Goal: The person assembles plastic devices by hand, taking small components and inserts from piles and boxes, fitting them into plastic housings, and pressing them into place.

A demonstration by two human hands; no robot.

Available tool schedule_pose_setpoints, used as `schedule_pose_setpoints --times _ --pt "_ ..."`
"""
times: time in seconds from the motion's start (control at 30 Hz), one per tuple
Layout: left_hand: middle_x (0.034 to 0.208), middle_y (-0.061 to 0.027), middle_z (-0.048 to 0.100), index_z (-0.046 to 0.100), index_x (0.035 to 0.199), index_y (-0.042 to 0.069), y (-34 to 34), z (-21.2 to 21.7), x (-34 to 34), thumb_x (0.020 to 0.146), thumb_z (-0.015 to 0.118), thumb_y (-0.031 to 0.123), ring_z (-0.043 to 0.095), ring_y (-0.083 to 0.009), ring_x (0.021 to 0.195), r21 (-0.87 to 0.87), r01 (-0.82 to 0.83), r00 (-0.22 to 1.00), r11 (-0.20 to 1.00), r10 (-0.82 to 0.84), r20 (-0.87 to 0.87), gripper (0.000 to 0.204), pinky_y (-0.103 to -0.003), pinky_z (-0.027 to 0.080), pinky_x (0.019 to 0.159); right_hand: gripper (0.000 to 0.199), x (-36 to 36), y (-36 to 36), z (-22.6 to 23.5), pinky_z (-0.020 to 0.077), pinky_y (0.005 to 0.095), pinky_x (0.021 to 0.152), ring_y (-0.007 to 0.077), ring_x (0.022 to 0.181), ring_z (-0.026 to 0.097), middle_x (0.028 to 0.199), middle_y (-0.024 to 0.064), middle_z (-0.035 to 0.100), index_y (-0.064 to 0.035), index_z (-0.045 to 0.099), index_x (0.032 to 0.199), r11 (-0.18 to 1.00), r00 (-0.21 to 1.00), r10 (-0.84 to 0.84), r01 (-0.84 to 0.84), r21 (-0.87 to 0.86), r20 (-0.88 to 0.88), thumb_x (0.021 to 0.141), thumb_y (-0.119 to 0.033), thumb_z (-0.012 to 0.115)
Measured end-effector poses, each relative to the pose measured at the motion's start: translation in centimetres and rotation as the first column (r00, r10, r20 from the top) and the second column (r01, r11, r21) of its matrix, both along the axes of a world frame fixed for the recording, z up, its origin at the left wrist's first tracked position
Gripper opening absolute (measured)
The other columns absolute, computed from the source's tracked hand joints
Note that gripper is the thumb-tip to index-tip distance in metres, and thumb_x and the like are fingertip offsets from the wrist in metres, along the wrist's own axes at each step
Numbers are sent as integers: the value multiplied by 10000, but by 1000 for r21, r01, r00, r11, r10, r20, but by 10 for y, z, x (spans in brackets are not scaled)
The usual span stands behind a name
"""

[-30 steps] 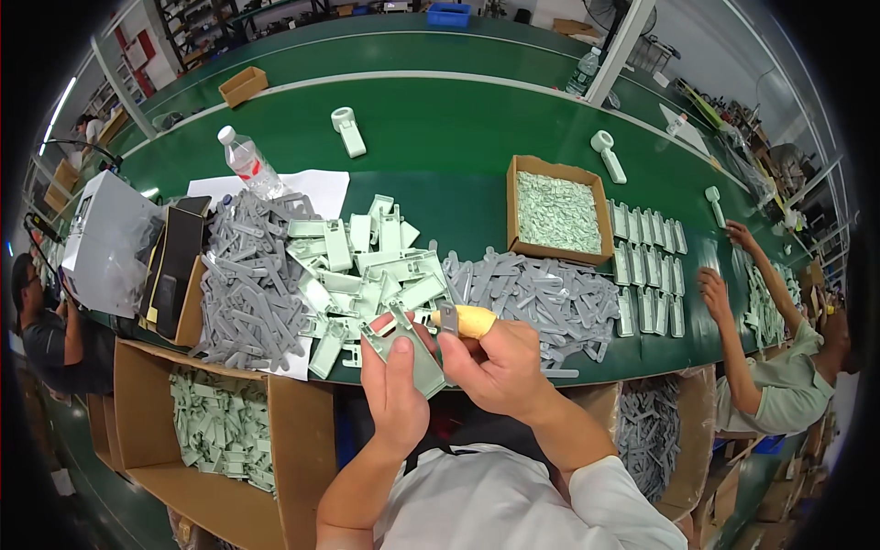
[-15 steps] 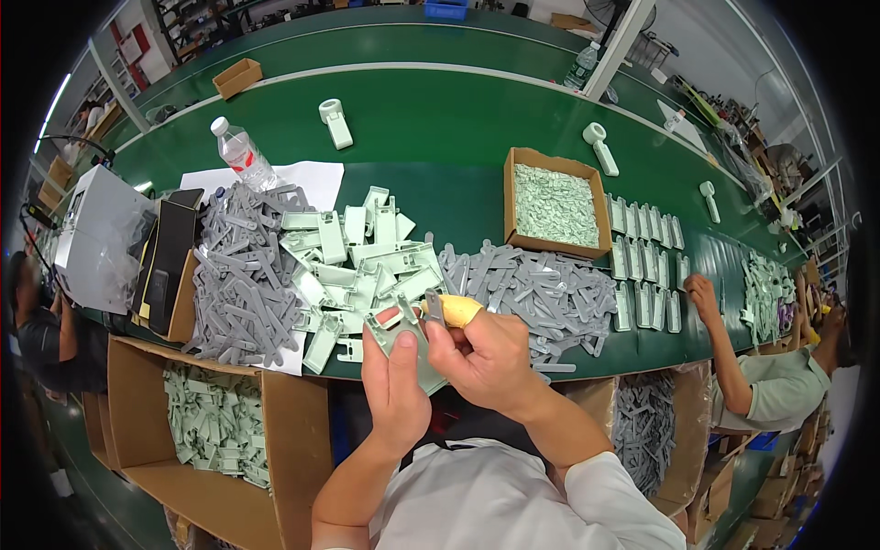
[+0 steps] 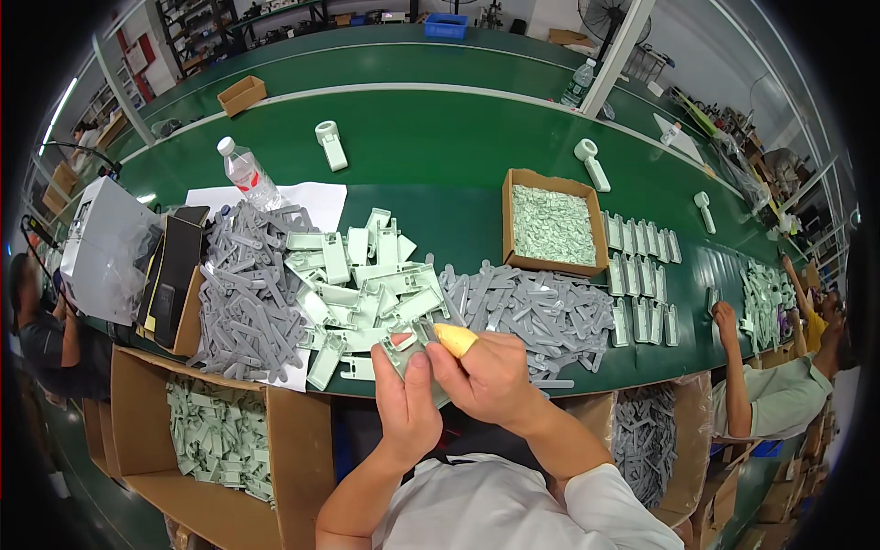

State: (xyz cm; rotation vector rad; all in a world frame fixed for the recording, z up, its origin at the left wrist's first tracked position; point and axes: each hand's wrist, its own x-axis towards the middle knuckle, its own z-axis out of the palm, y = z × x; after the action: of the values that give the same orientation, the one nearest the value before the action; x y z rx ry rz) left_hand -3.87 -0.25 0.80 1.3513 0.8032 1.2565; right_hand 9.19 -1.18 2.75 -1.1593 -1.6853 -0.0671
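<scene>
In front of my chest, my left hand (image 3: 410, 408) is closed around a pale green plastic housing (image 3: 398, 352), whose notched end points up. My right hand (image 3: 490, 374), with a yellow cover (image 3: 456, 340) on one finger, pinches a grey plastic strip (image 3: 424, 331) against that end. Fingers hide most of the strip, so I cannot tell whether it sits inside the housing. Just beyond lies a heap of pale green housings (image 3: 380, 286). Grey strips are heaped to its left (image 3: 252, 293) and right (image 3: 527, 307).
A carton of small pale green parts (image 3: 510, 220) stands beyond the right heap, beside rows of housings (image 3: 637, 280). A water bottle (image 3: 249, 176) stands at left. Open cartons (image 3: 302, 458) sit below the table edge. At right, a co-worker's hand (image 3: 724, 316) holds a part.
My right hand has brought the grey strip down against the housing's notched end. The co-worker's hand has moved right, away from the rows, with a part. The whole view has shifted slightly.
</scene>
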Motion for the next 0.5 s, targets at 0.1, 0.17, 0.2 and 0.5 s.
schedule_pose_setpoints --times 0.1,0.17,0.2,0.5 --pt "1088 -131 570 406 1267 -51 -1 3 1 1029 430 153 514 -160 926 0 16 1000 1000 -16 -2 314 -278 445 807 163 5 -2 3 397 303 404 171 403 517 549 40 563 57 641 957 994 999 24 -27 -104 -30 850 -46 709" --pt "1095 -134 568 404 1270 -51 0 5 2 1031 424 157 514 -162 927 -26 58 997 998 -56 62 318 -277 445 807 159 5 -4 3 396 302 404 165 399 514 541 35 558 55 636 955 985 998 36 -43 -165 -45 853 -44 707" --pt "1095 -134 568 404 1270 -51 2 6 2 1031 424 157 514 -162 927 -33 54 997 998 -52 62 318 -277 445 807 159 4 -2 3 392 299 404 161 395 509 535 30 552 54 630 956 990 998 27 -34 -139 -58 855 -42 706" --pt "1081 -105 587 421 1273 -36 1 5 2 1036 425 163 526 -133 928 -50 2 997 999 2 77 310 -265 441 820 176 -4 0 -1 391 288 407 153 407 520 543 22 554 61 618 984 997 997 -74 74 -23 -20 852 -18 703"
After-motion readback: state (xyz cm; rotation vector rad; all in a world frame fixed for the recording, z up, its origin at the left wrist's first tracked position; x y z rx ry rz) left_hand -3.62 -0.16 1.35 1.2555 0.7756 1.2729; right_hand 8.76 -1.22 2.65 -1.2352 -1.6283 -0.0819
